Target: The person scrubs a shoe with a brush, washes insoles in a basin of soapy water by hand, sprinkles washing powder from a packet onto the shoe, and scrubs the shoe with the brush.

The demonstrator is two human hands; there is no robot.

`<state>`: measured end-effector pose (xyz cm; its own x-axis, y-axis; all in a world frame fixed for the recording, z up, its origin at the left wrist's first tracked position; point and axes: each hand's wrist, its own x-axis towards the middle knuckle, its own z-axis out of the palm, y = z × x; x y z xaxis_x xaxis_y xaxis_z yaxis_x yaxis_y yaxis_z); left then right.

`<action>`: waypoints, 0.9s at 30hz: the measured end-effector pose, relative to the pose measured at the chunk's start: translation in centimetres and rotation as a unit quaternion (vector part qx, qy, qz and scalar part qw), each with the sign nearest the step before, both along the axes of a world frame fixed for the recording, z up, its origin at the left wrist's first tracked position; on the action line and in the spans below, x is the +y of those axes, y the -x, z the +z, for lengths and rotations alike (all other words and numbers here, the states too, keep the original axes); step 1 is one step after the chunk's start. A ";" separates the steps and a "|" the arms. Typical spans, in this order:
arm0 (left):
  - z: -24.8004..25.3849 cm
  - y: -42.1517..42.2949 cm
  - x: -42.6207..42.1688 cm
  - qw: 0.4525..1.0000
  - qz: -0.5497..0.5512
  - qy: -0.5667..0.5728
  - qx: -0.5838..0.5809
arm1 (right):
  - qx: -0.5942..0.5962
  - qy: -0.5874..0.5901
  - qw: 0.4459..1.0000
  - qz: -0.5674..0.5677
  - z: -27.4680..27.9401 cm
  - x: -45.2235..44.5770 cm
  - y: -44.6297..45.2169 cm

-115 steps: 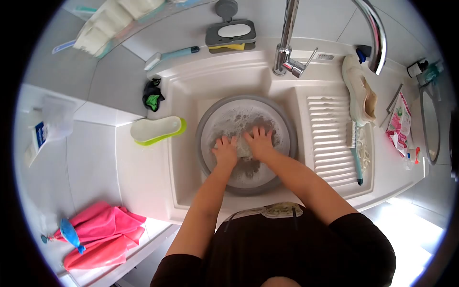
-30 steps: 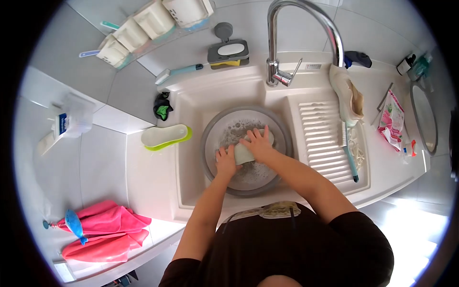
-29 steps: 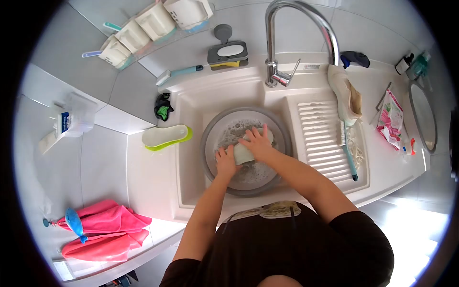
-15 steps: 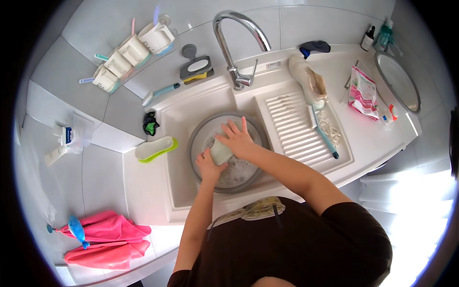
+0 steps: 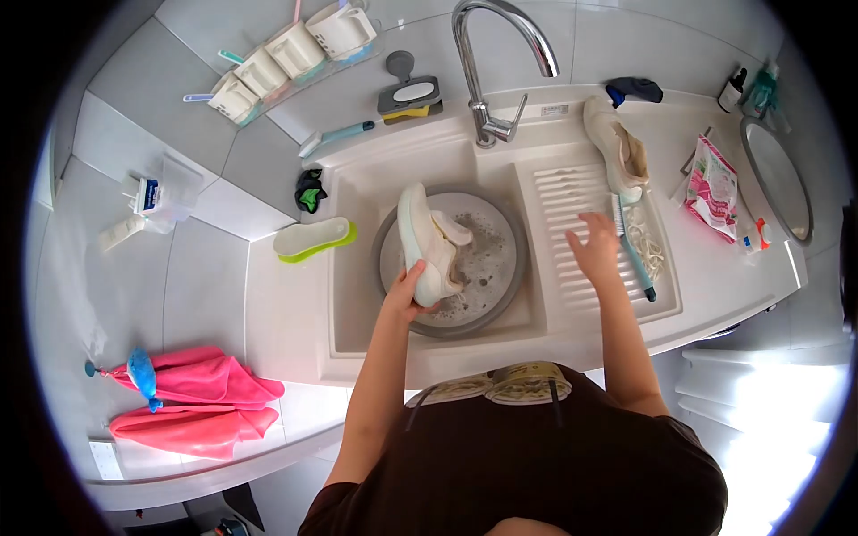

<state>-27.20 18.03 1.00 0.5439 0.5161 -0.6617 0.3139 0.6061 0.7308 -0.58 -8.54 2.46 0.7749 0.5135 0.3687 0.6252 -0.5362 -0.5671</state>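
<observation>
My left hand (image 5: 409, 293) grips a white shoe (image 5: 418, 234) by its heel end, holding it tilted over a round grey basin (image 5: 517, 288). Cloudy, sudsy water stands in the basin, which sits in the left bowl of the sink. Over the ribbed drainboard (image 5: 559, 205), my right hand (image 5: 597, 246) is empty with its fingers apart. Just to its right lies a scrub brush (image 5: 636, 259) with a teal handle, beside a heap of white shoelaces (image 5: 651, 246). A second white shoe (image 5: 606, 134) rests at the top of the drainboard.
A chrome faucet (image 5: 469, 71) arches behind the sink. On the left ledge lies an insole (image 5: 308, 237) with a green edge. A pink-and-white packet (image 5: 712, 183) and a round mirror (image 5: 776, 170) occupy the right counter. Pink gloves (image 5: 192, 429) hang at lower left.
The shoe has come up out of the basin water in my left hand. My right hand has let go of it and moved right, over the drainboard. The view has shifted.
</observation>
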 end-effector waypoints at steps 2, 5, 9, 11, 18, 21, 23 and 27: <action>-0.7 0.3 0.4 0.992 0.006 0.107 -0.070 | -0.016 0.002 0.999 -0.037 0.8 -1.8 -0.2; 0.2 0.1 -0.1 0.982 0.017 0.161 -0.101 | -0.078 0.052 0.987 -0.128 1.2 -4.6 -0.9; -1.2 -0.1 -0.2 0.961 0.000 0.235 -0.146 | -0.044 0.155 0.967 -0.199 1.0 -7.7 -1.4; -1.0 -0.3 -0.7 0.916 -0.009 0.339 -0.214 | 0.001 0.203 0.956 -0.213 0.9 -8.6 -1.4; -4.9 -1.6 -0.5 0.898 0.011 0.384 -0.212 | 0.000 0.250 0.942 -0.223 0.0 -9.4 -0.7; -7.0 -2.6 0.3 0.894 0.036 0.416 -0.165 | -0.010 0.259 0.940 -0.221 0.8 -9.1 -1.2; -8.1 -3.1 0.7 0.908 0.081 0.406 -0.070 | -0.041 0.247 0.944 -0.215 1.6 -9.0 -1.1; -7.9 -3.5 0.2 0.938 0.126 0.324 0.019 | -0.053 0.190 0.962 -0.190 2.3 -9.0 -1.6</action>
<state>-23.66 18.26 -6.85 0.4283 0.1089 -0.8971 0.1195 0.9772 0.1756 1.06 -17.55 4.73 0.9014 0.3139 0.2981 0.3868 -0.8933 -0.2288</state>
